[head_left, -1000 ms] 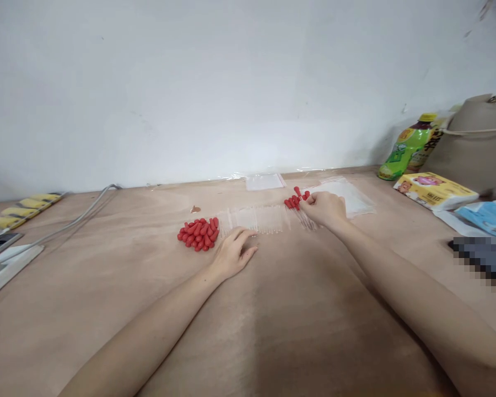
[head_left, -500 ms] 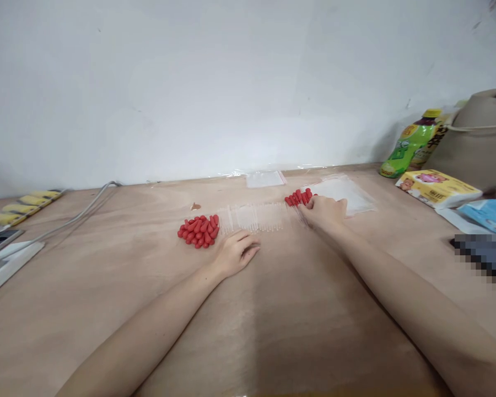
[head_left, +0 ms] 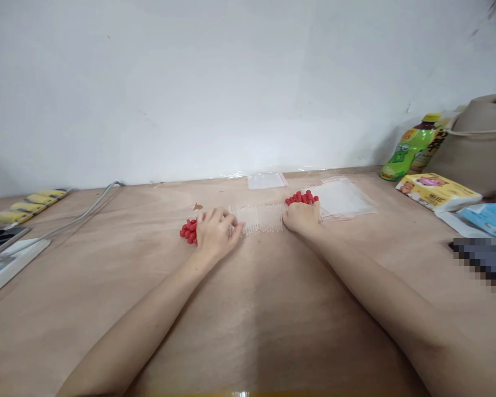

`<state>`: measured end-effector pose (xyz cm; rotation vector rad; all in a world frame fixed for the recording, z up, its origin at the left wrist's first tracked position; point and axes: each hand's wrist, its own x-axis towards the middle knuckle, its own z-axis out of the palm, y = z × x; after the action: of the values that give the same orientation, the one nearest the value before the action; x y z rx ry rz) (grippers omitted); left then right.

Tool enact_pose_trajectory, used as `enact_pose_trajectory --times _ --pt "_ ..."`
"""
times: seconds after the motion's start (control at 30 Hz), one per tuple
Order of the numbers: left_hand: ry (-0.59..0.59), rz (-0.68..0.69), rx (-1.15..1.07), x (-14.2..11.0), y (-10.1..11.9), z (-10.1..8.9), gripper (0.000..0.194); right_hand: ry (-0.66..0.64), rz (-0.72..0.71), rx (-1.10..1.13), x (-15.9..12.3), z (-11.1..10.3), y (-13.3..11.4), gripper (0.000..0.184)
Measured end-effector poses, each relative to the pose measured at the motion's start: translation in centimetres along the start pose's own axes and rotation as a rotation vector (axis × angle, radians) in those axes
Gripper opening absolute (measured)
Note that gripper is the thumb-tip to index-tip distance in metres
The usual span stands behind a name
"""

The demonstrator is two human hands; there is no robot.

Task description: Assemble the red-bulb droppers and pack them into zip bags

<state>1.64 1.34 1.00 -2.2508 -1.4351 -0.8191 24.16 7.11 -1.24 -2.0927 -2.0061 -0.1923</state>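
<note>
A row of clear thin tubes (head_left: 261,216) lies across the wooden table (head_left: 248,309). My left hand (head_left: 214,231) rests over the left end of that row, fingers curled down on the tubes, and covers most of a pile of red caps (head_left: 189,231). My right hand (head_left: 302,216) presses on the right end of the row, fingers closed over a bunch of red-capped tubes (head_left: 302,197). What lies under either palm is hidden.
Clear plastic bags (head_left: 342,197) lie behind my right hand, a smaller bag (head_left: 266,180) near the wall. At the right stand a green bottle (head_left: 411,147), a tissue pack (head_left: 437,191) and a beige bag (head_left: 478,144). A grey cable (head_left: 80,214) and yellow items (head_left: 25,204) lie left.
My left hand slid forward from the bare table onto the left end of the tube row, covering the red caps. My right hand lowered its capped tubes to the table and shifted slightly left.
</note>
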Motion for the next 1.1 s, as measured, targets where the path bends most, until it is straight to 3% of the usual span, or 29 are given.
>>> enact_pose_trajectory --times 0.13,0.27,0.5,0.63,0.7,0.87,0.97,1.03,1.1 --pt "-0.077 -0.249 0.211 1.7 -2.8 -0.9 0.028 0.040 -0.027 0.003 -1.1 -0.3 0.2 0.023" --pt "-0.282 -0.403 0.224 3.3 -4.9 -0.8 0.032 0.165 -0.098 0.032 -3.0 -0.7 1.2 0.028" --pt "-0.749 -0.466 0.229 7.2 -5.3 0.4 0.032 0.167 -0.160 0.098 -4.9 -0.4 2.7 0.025" --pt "-0.892 -0.553 0.226 8.3 -5.3 1.1 0.025 0.145 -0.170 0.142 -5.2 -0.4 2.9 0.024" --pt "-0.870 -0.595 0.187 8.4 -5.4 1.2 0.020 0.140 -0.169 0.144 -5.4 -0.4 2.8 0.023" --pt "-0.659 -0.595 0.067 8.3 -5.5 0.0 0.021 0.147 -0.157 0.148 -5.6 -0.4 2.7 0.022" --pt "-0.445 -0.483 -0.024 7.1 -4.4 -1.0 0.023 0.162 -0.158 0.163 -5.8 -0.3 2.6 0.022" --pt "-0.196 -0.324 -0.252 5.4 -3.1 -1.2 0.019 0.185 -0.180 0.208 -6.0 -0.1 2.5 0.022" --pt "-0.153 -0.231 -0.546 3.2 -1.6 -0.9 0.017 0.200 -0.244 0.286 -6.1 0.2 2.5 0.019"
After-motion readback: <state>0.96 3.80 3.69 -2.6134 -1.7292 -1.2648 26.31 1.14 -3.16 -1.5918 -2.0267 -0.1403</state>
